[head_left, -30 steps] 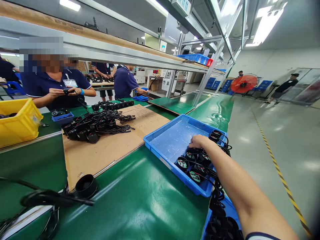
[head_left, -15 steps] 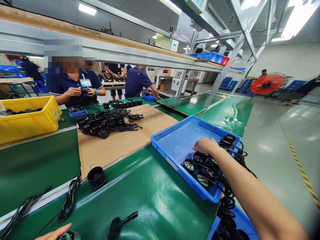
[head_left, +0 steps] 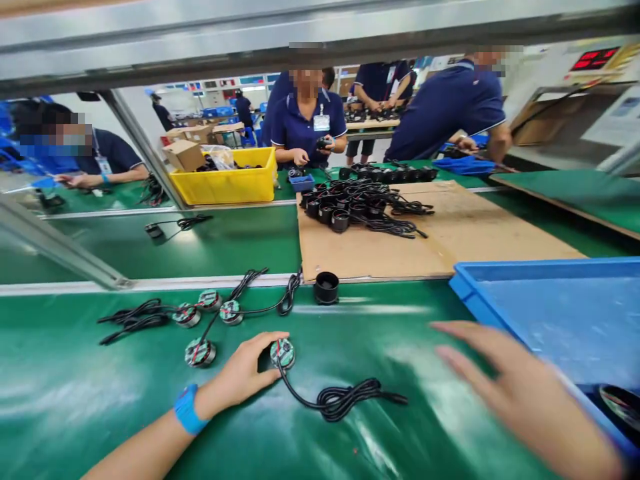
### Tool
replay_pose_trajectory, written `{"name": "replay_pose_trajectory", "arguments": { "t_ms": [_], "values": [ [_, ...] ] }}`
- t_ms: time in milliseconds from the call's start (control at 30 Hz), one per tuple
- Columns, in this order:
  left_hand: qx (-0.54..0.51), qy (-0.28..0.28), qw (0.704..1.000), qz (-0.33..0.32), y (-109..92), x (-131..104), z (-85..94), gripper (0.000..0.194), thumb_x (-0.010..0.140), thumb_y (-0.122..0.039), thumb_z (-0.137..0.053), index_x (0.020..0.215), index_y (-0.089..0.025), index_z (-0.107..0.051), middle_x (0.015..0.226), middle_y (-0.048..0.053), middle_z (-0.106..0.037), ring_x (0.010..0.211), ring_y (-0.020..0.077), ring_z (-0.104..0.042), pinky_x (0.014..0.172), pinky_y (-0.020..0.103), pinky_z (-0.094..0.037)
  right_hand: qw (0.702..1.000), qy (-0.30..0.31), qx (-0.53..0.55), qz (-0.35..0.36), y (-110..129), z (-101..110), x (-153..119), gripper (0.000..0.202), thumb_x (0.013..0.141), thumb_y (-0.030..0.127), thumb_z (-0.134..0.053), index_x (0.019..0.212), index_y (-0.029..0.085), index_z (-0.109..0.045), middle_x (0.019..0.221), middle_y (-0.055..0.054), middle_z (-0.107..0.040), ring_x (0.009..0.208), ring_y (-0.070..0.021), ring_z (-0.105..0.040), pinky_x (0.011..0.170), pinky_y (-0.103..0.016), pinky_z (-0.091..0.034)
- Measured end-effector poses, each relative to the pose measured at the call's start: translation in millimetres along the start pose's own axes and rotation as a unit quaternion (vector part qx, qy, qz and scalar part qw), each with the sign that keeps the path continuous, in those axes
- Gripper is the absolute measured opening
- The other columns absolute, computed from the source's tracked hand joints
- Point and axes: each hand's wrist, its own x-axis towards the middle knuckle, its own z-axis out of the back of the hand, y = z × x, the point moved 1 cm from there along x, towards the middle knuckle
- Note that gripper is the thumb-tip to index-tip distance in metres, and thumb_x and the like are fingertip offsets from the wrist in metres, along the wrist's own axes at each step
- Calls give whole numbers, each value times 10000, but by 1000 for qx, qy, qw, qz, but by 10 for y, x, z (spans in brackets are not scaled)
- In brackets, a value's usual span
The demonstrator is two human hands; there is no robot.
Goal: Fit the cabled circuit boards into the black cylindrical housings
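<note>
My left hand (head_left: pixel 250 367), with a blue band at the wrist, grips a round metal part with a green circuit board (head_left: pixel 283 354) between thumb and fingers. From that part a coiled black cable (head_left: pixel 345 399) runs right over the green work surface. My right hand (head_left: pixel 510 380), blurred, is open and holds nothing, in front of the blue tray (head_left: pixel 500 313). Several similar round parts with cables lie left of my left hand, one being this board-topped part (head_left: pixel 200 352). An empty-looking black round housing (head_left: pixel 327 288) stands behind my left hand.
A cardboard sheet (head_left: pixel 500 227) bears a pile of black cabled housings (head_left: pixel 360 203). Beyond are a yellow bin (head_left: pixel 225 183) and a co-worker (head_left: pixel 307 127) holding a small black part. A metal frame post (head_left: pixel 60 233) rises at left; a beam (head_left: pixel 300 60) crosses overhead.
The view has turned left. My right hand has come away from the housings in the blue tray. My left hand and its board-topped part now show fully.
</note>
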Motion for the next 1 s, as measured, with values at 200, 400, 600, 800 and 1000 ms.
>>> {"name": "replay_pose_trajectory", "arguments": {
  "t_ms": [200, 400, 600, 800, 1000],
  "values": [
    [-35, -94, 994, 54, -30, -118, -133, 806, 660, -286, -932, 1341, -236, -504, 1130, 49, -633, 973, 242, -635, 872, 376, -530, 951, 295, 87, -13, 1486, -1554, -95, 858, 692, 497, -881, 1405, 174, -530, 1250, -145, -657, 1082, -334, -688, 898, -489, -605],
    [-15, -57, 998, 16, 1, -258, -71, 431, 733, -213, -855, 1085, -238, -609, 978, 3, -567, 902, 207, -575, 767, 303, -456, 938, 316, 140, -15, 1517, -1823, -138, 516, 881, 78, -650, 1359, 230, -529, 1214, -83, -658, 1018, -226, -707, 855, -375, -607],
    [33, -105, 993, 36, 84, -284, -159, 432, 683, -255, -836, 842, -223, -435, 872, -14, -483, 771, 194, -505, 649, 288, -366, 976, 197, 97, 1, 1561, -1940, -295, 441, 770, 341, -830, 1134, 226, -610, 1106, -63, -704, 899, -242, -724, 759, -380, -602],
    [47, -99, 993, 41, 79, -268, -221, 362, 708, -199, -749, 836, -232, -412, 879, -6, -469, 765, 202, -489, 659, 309, -380, 988, 140, 52, 49, 1595, -2084, -285, 462, 682, 257, -804, 1111, 223, -636, 1077, -49, -750, 905, -261, -717, 756, -382, -592],
    [-4, 35, 999, -30, 49, -248, 76, 622, 561, -282, -937, 1043, -216, -549, 1058, 37, -567, 952, 251, -580, 779, 344, -500, 986, 76, 96, 115, 1557, -2047, -289, 382, 713, 276, -747, 1074, 199, -646, 999, -55, -775, 764, -215, -709, 705, -341, -593]
  ]
}}
